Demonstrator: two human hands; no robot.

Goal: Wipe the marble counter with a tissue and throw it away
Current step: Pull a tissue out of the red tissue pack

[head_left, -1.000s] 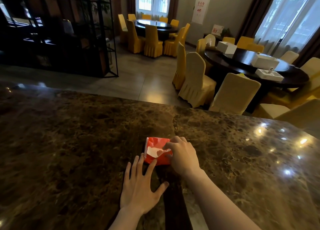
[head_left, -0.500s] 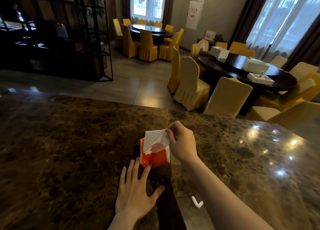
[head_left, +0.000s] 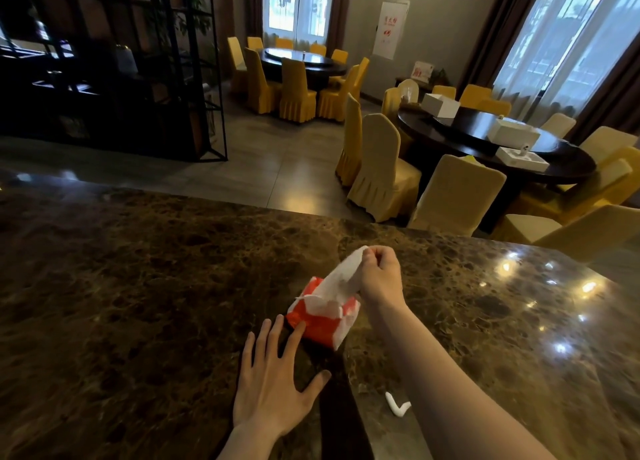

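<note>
A red and white tissue pack lies on the dark brown marble counter. My right hand is above the pack's far end, its fingertips pinched on a white tissue that stretches up out of the pack's slot. My left hand rests flat on the counter with fingers spread, and two fingertips touch the pack's near edge.
A small white scrap lies on the counter beside my right forearm. Beyond the counter's far edge stand yellow-covered chairs around a dark round table with white boxes. A black metal shelf stands at the back left.
My right hand has risen from the pack's top, drawing the tissue further out. The pack's far end has tipped up slightly. My left hand stays flat against the pack.
</note>
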